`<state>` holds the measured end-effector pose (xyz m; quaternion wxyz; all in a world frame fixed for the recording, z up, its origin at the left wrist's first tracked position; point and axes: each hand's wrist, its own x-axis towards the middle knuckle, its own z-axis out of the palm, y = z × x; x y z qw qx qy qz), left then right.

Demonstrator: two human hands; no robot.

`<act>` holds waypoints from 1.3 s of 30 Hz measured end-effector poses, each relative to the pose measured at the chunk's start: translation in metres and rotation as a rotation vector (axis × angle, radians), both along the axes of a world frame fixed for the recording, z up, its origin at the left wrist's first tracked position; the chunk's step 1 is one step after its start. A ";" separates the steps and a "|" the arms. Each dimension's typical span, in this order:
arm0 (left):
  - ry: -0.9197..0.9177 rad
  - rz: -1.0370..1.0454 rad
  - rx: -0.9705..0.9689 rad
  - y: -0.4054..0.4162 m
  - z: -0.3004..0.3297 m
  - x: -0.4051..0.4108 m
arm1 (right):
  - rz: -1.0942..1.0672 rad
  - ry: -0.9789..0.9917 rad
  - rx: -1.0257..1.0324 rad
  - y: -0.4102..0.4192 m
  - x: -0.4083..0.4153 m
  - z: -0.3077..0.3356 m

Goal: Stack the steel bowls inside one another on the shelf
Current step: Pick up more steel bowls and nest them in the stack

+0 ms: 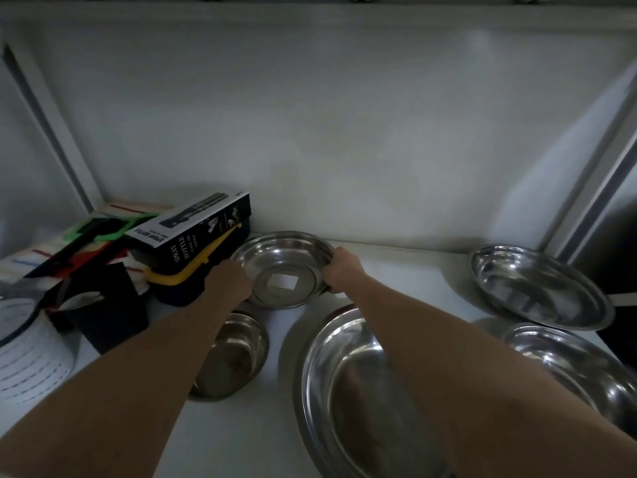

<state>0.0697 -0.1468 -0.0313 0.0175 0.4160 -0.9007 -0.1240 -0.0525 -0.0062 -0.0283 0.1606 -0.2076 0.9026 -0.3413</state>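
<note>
Several steel bowls sit apart on a white shelf (396, 270). At the back middle a bowl with a white sticker (282, 263) is gripped at its rim by both hands: my left hand (229, 279) on its left edge, my right hand (341, 267) on its right edge. A small steel bowl (238, 353) lies under my left forearm. The largest bowl (344, 391) lies in front, partly hidden by my right forearm. Two more bowls lie to the right, one at the back (537, 288) and one nearer (579, 370).
A black spray bottle box (193, 229) lies on a yellow-edged dark tray (179, 281) just left of the held bowl. Further left are a dark cup (107, 308), coloured cloths and a white lidded pot (27, 346). The wall stands close behind.
</note>
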 end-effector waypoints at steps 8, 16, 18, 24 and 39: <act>0.219 0.044 0.164 0.029 0.016 -0.041 | -0.126 0.040 -0.017 0.035 -0.028 0.020; 0.250 -0.016 0.250 0.093 0.007 -0.099 | -0.187 0.035 0.032 0.124 -0.068 0.020; 0.265 -0.032 0.286 0.103 0.003 -0.108 | -0.196 0.029 0.043 0.137 -0.073 0.018; 0.203 -0.014 0.294 0.113 -0.007 -0.120 | -0.166 0.007 0.074 0.153 -0.079 0.005; 0.222 -0.039 0.084 0.144 0.007 -0.138 | -0.278 0.206 0.508 0.225 -0.088 0.002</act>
